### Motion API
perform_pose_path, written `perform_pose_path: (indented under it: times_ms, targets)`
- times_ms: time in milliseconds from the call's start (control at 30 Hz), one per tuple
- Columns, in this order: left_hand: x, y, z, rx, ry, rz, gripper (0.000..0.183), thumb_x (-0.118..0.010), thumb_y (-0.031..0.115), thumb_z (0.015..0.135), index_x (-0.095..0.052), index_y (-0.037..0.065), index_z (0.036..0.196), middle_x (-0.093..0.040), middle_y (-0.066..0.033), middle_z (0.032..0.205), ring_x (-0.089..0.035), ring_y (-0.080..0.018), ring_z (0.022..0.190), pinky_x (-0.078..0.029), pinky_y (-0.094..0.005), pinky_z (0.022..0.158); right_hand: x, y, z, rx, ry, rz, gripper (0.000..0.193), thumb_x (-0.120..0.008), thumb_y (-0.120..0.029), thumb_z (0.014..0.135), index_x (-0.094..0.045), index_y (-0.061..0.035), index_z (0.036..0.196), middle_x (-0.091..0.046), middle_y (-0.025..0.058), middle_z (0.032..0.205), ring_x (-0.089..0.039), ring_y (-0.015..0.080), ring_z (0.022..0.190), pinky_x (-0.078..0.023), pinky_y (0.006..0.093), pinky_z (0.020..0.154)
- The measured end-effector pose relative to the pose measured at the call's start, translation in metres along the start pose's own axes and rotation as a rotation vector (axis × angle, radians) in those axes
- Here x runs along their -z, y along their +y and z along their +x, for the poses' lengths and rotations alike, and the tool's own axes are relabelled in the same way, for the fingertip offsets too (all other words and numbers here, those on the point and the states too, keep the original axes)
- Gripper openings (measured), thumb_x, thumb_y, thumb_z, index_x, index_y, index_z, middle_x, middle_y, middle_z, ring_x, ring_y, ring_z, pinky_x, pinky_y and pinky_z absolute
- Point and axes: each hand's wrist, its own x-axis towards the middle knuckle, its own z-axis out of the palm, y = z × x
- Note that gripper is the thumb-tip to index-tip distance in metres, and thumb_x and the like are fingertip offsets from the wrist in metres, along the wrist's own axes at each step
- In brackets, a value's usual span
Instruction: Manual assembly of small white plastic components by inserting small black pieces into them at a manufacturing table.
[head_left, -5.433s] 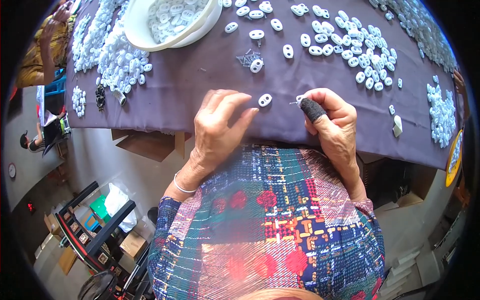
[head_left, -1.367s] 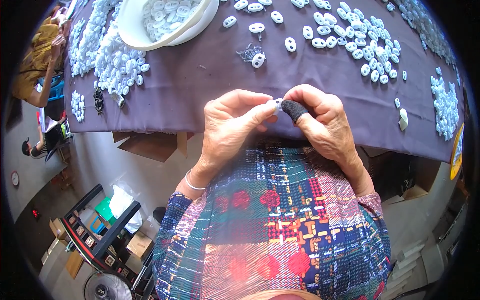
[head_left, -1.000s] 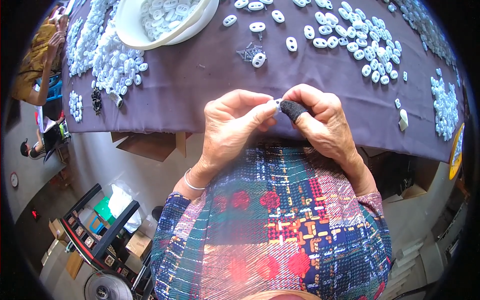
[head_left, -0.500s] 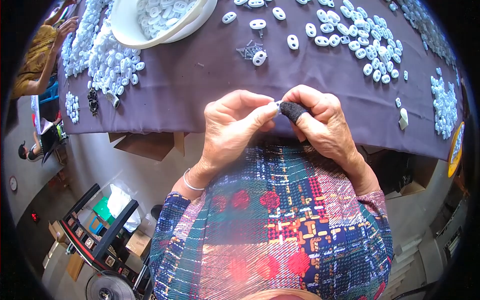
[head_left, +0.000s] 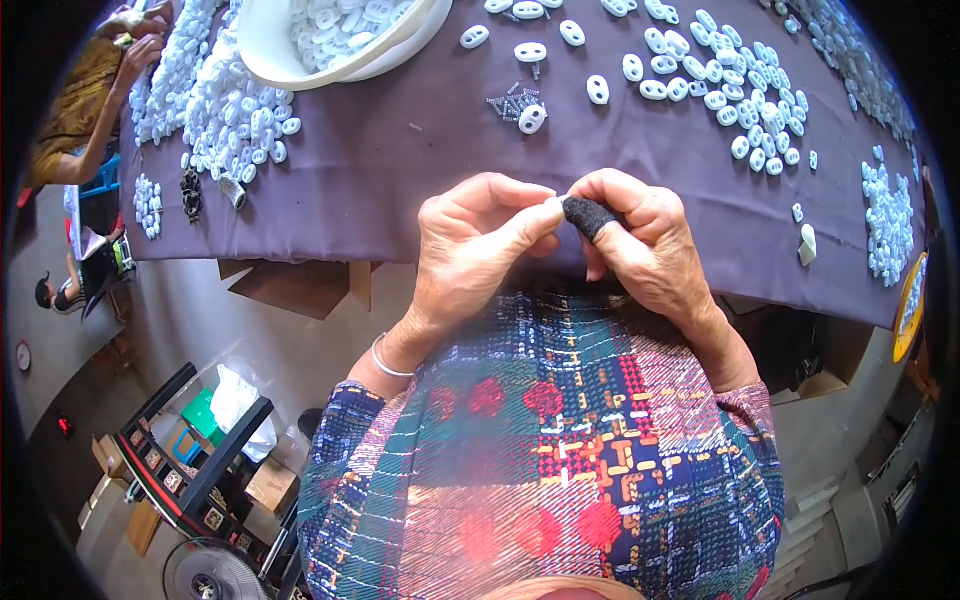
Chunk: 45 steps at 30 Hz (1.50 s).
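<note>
My left hand (head_left: 480,240) and my right hand (head_left: 640,240) meet fingertip to fingertip over the near edge of the purple-clothed table (head_left: 400,180). Between them they pinch a small white plastic piece (head_left: 560,200), mostly hidden by the fingers. A black fabric cot (head_left: 590,215) covers my right thumb tip. Just beyond the hands lie a small pile of screws (head_left: 508,103) and a single white oval piece (head_left: 532,118).
A white bowl (head_left: 300,60) full of white pieces stands at the far left. Heaps of the white pieces (head_left: 215,100) lie left, with more scattered far right (head_left: 740,100) and along the right edge (head_left: 885,220). Another person's arm (head_left: 110,90) reaches in far left.
My hands lifted from the cloth, where the left one lay next to a white piece, and came together. Over the last second they have barely moved.
</note>
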Motion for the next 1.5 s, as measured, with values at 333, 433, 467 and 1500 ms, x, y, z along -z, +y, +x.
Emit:
perform_pose_path:
  times_ms: [333,433,467,1500]
  targets:
    - [0.006,0.002,0.002,0.012,-0.035,-0.135,0.01,-0.063,0.005,0.083,-0.061,0.0,0.091,-0.065,-0.0068,0.083,-0.061,-0.011,0.07,-0.05,-0.0219,0.062,0.001,-0.003,-0.003,0.411,0.127,-0.394,0.022,-0.058,0.004,0.072,-0.057,0.0019,0.094,-0.056,0.0001,0.073,-0.05,0.0033,0.058,-0.041,0.0198,0.05]
    - [0.008,-0.001,0.003,-0.003,-0.023,-0.146,0.009,-0.061,0.007,0.085,-0.06,0.0,0.091,-0.064,-0.0078,0.083,-0.064,-0.014,0.075,-0.051,-0.0235,0.062,-0.004,-0.003,-0.005,0.429,0.116,-0.398,0.021,-0.06,0.004,0.072,-0.057,0.0027,0.093,-0.058,0.0041,0.074,-0.05,0.005,0.06,-0.041,0.0205,0.052]
    - [0.008,-0.001,0.003,-0.003,-0.025,-0.144,0.009,-0.061,0.007,0.085,-0.06,0.0,0.091,-0.064,-0.0078,0.083,-0.064,-0.014,0.075,-0.051,-0.0235,0.062,-0.005,0.0,-0.004,0.479,0.133,-0.419,0.02,-0.059,0.004,0.073,-0.057,0.0028,0.093,-0.058,0.0051,0.073,-0.05,0.0054,0.059,-0.041,0.0204,0.052]
    - [0.006,0.007,0.004,0.069,-0.024,-0.136,0.012,-0.063,0.007,0.083,-0.061,0.0,0.093,-0.064,-0.0055,0.084,-0.06,-0.0082,0.069,-0.049,-0.0187,0.057,-0.004,-0.001,0.003,0.535,0.137,-0.728,0.035,-0.07,-0.01,0.069,-0.055,-0.0005,0.099,-0.053,0.0078,0.073,-0.055,0.0184,0.059,-0.045,0.0287,0.051]
